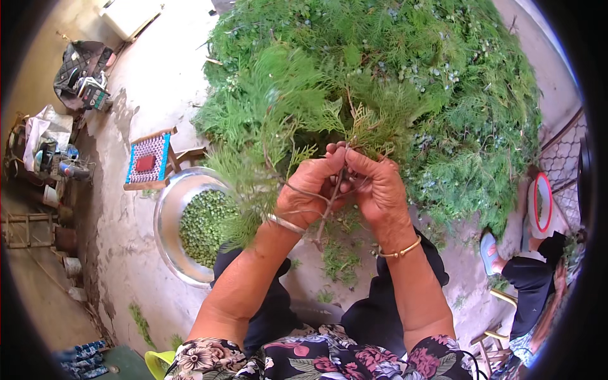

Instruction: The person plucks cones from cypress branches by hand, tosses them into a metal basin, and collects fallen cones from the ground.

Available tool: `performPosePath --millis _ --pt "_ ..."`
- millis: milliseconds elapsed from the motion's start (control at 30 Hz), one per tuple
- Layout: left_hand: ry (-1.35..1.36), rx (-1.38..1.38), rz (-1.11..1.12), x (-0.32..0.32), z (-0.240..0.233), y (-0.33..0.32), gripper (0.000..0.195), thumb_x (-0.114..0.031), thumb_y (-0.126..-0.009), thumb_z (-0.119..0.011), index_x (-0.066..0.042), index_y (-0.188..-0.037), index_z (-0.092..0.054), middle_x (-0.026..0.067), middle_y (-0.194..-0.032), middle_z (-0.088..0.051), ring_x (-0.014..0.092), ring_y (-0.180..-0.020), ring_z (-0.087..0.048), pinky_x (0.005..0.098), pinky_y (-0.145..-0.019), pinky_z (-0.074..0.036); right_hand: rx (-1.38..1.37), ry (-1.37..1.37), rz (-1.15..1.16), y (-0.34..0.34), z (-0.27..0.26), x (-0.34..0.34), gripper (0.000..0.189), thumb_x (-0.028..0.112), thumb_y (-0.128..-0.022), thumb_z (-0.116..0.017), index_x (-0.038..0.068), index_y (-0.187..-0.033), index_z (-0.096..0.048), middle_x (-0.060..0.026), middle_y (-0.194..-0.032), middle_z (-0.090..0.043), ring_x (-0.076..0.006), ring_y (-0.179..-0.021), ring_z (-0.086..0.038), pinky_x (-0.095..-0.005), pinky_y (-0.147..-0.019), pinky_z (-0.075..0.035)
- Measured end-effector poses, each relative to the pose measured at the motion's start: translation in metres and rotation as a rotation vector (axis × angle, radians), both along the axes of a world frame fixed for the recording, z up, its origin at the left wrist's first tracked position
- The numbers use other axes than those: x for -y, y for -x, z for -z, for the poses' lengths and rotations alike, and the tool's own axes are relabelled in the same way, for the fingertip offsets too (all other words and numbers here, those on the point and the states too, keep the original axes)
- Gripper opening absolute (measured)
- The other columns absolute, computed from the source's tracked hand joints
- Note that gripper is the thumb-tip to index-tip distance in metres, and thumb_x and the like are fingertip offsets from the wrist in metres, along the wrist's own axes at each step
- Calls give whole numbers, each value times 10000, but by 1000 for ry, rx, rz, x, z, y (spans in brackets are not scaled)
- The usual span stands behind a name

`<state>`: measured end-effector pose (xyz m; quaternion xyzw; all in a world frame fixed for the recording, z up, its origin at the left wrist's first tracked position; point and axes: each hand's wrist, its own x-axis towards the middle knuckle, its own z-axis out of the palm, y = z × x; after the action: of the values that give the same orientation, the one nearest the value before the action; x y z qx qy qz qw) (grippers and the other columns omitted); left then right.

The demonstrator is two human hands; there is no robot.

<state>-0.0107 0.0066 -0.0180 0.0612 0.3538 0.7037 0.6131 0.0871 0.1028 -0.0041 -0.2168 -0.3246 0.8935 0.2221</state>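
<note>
My left hand (311,183) and my right hand (380,183) meet in front of me, both gripping one cut conifer branch (335,197). Its bare woody stem points down between my wrists, while feathery green sprays spread out above and to the left. Thumbs press close together on the upper stem; some fingertips are hidden behind it. Just beyond rises a large heap of conifer cuttings (456,95), dotted with pale bluish cones or berries. Left of my knees, a wide metal basin (166,237) holds many small green cones or berries (204,228), partly covered by the branch's foliage.
A low woven-seat stool (147,161) with a red object on it stands beyond the basin. At right sits another person (527,280) in dark trousers, near a red-rimmed container (542,202). Green scraps (339,259) litter the concrete floor. Two-wheeled vehicles (61,156) line the left wall.
</note>
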Motion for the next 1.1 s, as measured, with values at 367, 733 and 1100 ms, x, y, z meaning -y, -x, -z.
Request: performPosePath --millis 367,733,1100 --pt "194 -570 -227 32 22 27 315 -287 -898 -576 -17 -1061 -563 150 -874 -647 198 -659 -613 330 -631 -537 33 -118 166 -9 -12 -20 114 26 -811 -633 -35 -904 -610 -135 -834 -666 -224 -729 -659 -318 -639 -554" --pt "-109 -679 -761 48 -36 55 392 -332 -942 -502 49 -989 -582 88 -914 -632 160 -851 -586 284 -761 -472 310 -381 376 -10 -9 -19 72 2 -816 -595 -13 -884 -577 -87 -755 -643 -124 -582 -602 -227 -484 -459" --pt "152 -559 -440 52 -39 58 142 -41 -746 -702 15 -846 -619 25 -774 -613 117 -691 -554 260 -668 -463 323 -577 335 -5 -5 -11 49 5 -815 -589 -10 -861 -577 -68 -745 -649 -91 -575 -587 -198 -462 -420"
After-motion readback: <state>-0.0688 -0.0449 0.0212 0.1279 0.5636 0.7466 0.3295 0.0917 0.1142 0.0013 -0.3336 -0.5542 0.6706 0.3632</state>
